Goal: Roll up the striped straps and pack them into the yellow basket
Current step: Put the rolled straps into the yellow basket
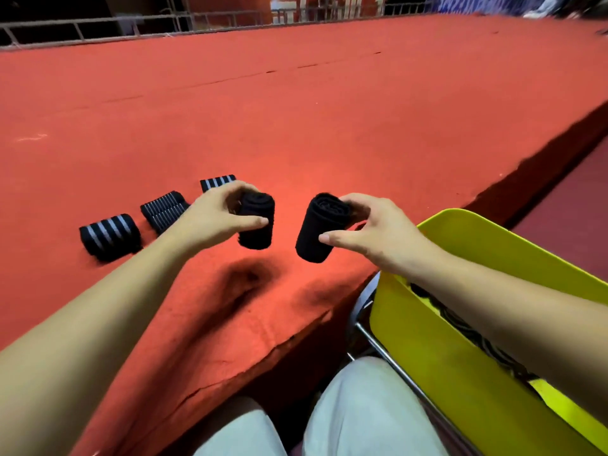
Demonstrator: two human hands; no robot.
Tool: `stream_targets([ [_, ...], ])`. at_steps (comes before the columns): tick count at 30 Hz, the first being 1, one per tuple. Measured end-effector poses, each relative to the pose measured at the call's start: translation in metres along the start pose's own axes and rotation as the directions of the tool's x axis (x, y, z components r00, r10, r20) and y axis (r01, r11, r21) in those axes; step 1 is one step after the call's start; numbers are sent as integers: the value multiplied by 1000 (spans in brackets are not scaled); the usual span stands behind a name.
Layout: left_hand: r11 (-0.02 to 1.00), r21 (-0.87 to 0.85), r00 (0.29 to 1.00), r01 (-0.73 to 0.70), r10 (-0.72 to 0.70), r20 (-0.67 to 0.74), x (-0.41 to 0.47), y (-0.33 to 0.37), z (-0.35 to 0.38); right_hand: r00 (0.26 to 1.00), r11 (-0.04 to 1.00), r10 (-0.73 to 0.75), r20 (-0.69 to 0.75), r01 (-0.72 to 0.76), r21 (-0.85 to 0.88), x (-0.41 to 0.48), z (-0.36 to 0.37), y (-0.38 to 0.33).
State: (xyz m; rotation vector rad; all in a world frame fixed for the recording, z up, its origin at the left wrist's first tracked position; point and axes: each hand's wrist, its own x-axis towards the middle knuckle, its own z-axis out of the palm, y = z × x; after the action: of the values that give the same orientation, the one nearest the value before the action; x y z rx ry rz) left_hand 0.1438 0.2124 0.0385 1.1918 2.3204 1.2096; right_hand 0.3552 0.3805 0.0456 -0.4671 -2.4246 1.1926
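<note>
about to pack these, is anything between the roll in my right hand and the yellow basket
Nothing visible: the roll in the right hand hangs above the red table, and the yellow basket sits open beside it.

A: Table [296, 110], what sits where?
B: Three straps in a row on it, left of the left hand [214, 215]: near strap [110, 236], middle strap [164, 210], far strap [217, 182], partly behind that hand.
A: Held items?
B: Left roll [256, 225] in the left hand, right roll [319, 228] in the right hand [371, 232], side by side, apart, above the table.
A: Basket [427, 340]?
B: Right of the table, under the right forearm; packed straps [467, 327] lie in it.
</note>
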Motion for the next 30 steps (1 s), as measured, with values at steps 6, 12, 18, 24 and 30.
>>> stream_targets([
  [6,955,-225,939,-193,246,239,10,101,60,990,992,65,-123,-77,-97,-51,-91,25],
  [12,933,-22,812,-359,324,485,33,138,150,926,890,351,-141,-377,-257,-110,-135,89],
  [18,751,301,675,-588,250,695,43,141,215,856,806,513,-68,-507,-305,-136,-112,132],
  [24,580,471,597,-664,32,802,43,139,256,832,777,552,-57,-538,-327,-131,-84,153],
  [30,567,557,632,-607,-82,771,47,124,273,848,785,512,-137,-527,-326,-122,-59,168],
])
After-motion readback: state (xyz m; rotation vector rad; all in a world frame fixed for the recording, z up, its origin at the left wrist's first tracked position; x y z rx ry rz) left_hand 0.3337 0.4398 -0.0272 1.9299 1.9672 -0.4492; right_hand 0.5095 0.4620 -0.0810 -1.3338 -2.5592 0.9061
